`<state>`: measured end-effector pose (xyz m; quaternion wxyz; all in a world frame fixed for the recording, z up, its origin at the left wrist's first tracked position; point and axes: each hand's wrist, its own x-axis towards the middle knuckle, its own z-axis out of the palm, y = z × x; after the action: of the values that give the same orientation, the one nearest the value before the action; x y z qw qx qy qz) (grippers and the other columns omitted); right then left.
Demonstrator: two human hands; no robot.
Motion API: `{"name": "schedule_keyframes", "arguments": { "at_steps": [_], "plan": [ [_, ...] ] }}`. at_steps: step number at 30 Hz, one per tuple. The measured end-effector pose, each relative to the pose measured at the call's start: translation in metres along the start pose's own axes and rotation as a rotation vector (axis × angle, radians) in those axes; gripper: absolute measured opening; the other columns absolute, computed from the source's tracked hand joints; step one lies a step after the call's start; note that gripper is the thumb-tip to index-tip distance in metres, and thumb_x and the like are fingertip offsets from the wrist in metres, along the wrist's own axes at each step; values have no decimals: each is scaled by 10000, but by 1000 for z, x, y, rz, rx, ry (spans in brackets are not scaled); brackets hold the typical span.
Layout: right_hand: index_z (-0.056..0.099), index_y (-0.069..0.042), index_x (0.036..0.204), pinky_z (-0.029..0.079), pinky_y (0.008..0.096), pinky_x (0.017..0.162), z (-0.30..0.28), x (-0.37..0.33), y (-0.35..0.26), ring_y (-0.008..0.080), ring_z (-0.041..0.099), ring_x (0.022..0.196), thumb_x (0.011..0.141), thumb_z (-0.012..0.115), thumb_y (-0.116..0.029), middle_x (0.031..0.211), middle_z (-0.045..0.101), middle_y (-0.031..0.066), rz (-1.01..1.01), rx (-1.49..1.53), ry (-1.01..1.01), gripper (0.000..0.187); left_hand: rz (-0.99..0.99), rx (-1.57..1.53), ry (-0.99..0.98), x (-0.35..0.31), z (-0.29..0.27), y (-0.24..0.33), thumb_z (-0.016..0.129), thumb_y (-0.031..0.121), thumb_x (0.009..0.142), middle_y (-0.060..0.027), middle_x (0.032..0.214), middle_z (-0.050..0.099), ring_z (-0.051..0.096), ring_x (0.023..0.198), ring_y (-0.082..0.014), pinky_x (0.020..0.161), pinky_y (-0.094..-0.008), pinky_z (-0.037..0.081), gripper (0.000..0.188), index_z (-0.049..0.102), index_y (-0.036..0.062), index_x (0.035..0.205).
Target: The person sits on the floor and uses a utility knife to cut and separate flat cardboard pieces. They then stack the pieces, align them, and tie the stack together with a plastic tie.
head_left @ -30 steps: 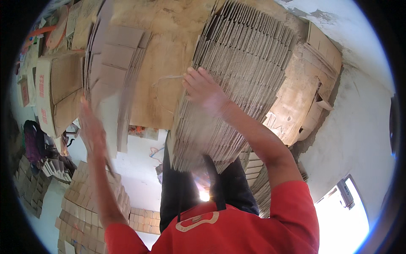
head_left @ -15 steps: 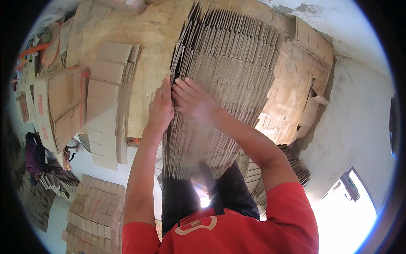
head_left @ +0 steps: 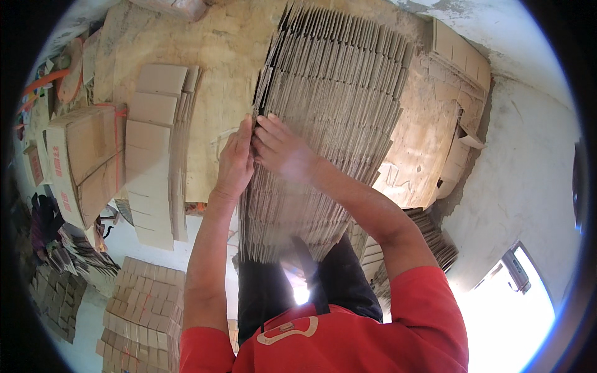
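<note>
Packed row of slotted cardboard sheets (head_left: 333, 118) stands on edge on the wooden desk (head_left: 221, 87), near end above the person's legs. Left hand (head_left: 234, 163) lies along the row's left edge, fingers straight, and right hand (head_left: 283, 149) rests on the row's top edges at that same side, hands close together, fingertips nearly meeting, can't tell if either pinches a sheet. Left of the row: smaller cardboard stack (head_left: 149, 146), then tied carton (head_left: 93, 152) farther out.
</note>
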<state>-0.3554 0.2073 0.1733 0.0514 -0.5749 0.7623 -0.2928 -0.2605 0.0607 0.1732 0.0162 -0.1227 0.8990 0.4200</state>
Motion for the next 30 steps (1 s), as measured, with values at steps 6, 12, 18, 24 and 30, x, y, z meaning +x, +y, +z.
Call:
{"name": "schedule_keyframes", "arguments": {
  "at_steps": [6, 12, 18, 24, 30],
  "plan": [
    [598, 43, 1135, 313, 514, 1111, 1, 0, -2, 359, 423, 1296, 663, 750, -269, 1224, 545, 182, 87, 68, 17, 586, 26, -129, 92, -3, 20, -9, 597, 49, 860, -165, 1155, 628, 595, 1024, -314, 835, -399, 501, 513, 475, 38, 1358],
    [532, 46, 1262, 271, 533, 1121, -15, 18, -9, 342, 389, 1339, 704, 704, -402, 1334, 497, 173, -17, -59, -23, 736, -258, -581, 114, -20, 45, -27, 626, 157, 885, -150, 1082, 663, 628, 1018, -258, 854, -331, 494, 341, 590, 1, 1186],
    [615, 26, 1127, 193, 514, 1147, 1, 24, 0, 303, 512, 1179, 790, 596, -514, 1127, 599, 147, -40, -91, -311, 637, -343, -641, 14, -18, 34, -35, 677, 128, 846, -109, 992, 691, 648, 928, -177, 820, -291, 499, 311, 624, -23, 1112],
    [619, -19, 854, 205, 510, 1148, 1, 29, 3, 274, 540, 922, 783, 610, -486, 797, 536, 90, -68, -134, -360, 473, -602, -685, 255, -35, -4, -94, 695, 23, 789, -89, 951, 700, 640, 873, -168, 812, -288, 498, 191, 700, 18, 980],
    [662, -7, 688, 285, 566, 1095, 8, 28, 3, 295, 563, 881, 796, 631, -438, 727, 584, 105, -108, -94, -267, 445, -178, 198, 187, -19, 7, -133, 778, 48, 658, -72, 952, 664, 574, 935, -288, 838, -396, 474, 322, 698, 93, 967]
  ]
}}
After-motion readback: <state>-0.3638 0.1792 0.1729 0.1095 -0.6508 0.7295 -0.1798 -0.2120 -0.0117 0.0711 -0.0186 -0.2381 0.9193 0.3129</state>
